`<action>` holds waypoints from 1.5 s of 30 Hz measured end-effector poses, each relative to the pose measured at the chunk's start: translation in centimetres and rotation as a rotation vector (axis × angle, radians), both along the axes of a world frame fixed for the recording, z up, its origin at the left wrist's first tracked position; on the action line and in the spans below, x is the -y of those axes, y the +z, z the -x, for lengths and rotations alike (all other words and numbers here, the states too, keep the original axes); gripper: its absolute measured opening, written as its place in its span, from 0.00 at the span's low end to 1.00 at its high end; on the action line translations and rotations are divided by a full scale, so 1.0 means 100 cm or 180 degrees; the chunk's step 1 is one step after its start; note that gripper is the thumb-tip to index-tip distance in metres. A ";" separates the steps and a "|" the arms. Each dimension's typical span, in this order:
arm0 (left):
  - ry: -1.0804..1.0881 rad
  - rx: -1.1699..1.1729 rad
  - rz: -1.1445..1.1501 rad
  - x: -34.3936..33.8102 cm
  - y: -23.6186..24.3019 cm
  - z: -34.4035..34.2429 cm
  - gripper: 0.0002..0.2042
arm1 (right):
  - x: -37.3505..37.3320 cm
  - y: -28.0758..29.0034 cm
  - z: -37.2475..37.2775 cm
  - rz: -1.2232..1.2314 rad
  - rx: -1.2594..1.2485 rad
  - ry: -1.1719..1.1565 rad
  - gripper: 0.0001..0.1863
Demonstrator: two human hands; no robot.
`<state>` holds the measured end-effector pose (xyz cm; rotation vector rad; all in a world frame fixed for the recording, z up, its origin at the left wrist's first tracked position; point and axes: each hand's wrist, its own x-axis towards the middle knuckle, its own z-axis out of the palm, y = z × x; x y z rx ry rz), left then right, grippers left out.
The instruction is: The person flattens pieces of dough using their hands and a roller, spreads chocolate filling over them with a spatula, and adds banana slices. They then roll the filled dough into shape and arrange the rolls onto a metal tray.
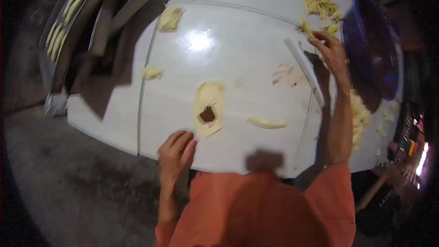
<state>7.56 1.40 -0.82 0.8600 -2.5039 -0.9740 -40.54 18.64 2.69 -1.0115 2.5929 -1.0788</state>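
Observation:
My right hand (331, 54) reaches out to the far right, its thumb and fingers closed on a piece of yellow dough (305, 26) beside a heap of dough strips (320, 5). Near the front edge of the table, my left hand (175, 152) is empty, its fingers loosely bent and the thumb a little apart. Just beyond it lies a flat oval of dough (210, 93) with a dark brown piece of filling (207, 115) on its near half. A thin rolled dough stick (266, 123) rests to the right of the oval.
Two dough lumps (170, 19) (152, 72) sit at the left of the white table (238, 59). Metal strips (304, 66) lie left of my right forearm. A large blue-purple tub (370, 48) stands at the right, dough (359, 119) nearer. Long dough pieces fill a tray (68, 13) at the far left.

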 end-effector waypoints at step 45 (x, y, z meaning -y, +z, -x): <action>-0.0850 -0.0509 -0.0146 0.067 -0.021 0.037 0.06 | 0.048 -0.037 -0.315 -0.0030 0.0834 0.0281 0.06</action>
